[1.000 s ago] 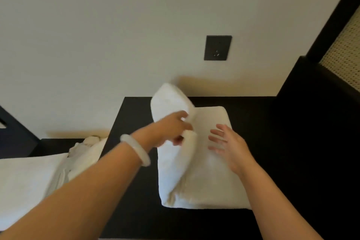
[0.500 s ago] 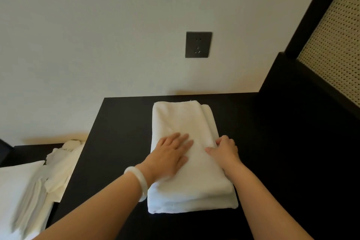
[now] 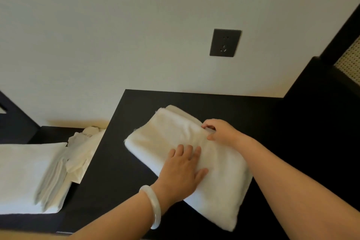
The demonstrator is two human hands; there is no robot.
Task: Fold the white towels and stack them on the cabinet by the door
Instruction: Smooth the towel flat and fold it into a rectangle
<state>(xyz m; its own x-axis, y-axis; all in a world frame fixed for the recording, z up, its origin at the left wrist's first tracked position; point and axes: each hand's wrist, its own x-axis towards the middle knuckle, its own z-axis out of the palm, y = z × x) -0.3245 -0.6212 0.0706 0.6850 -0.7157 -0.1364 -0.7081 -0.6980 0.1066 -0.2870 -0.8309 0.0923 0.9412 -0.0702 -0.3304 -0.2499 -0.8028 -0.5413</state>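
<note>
Folded white towel (image 3: 175,138) lies flat, askew on black cabinet (image 3: 120,161); more white towels (image 3: 25,171) lower, far left.

Both forearms bare to the frame edge — no sleeves visible. Left hand (image 3: 184,169) and right hand (image 3: 221,130) bare, no rings seen. Left wrist carries a smooth, pale, translucent bangle (image 3: 153,205) — rounded, unmarked, slightly loose.
</note>
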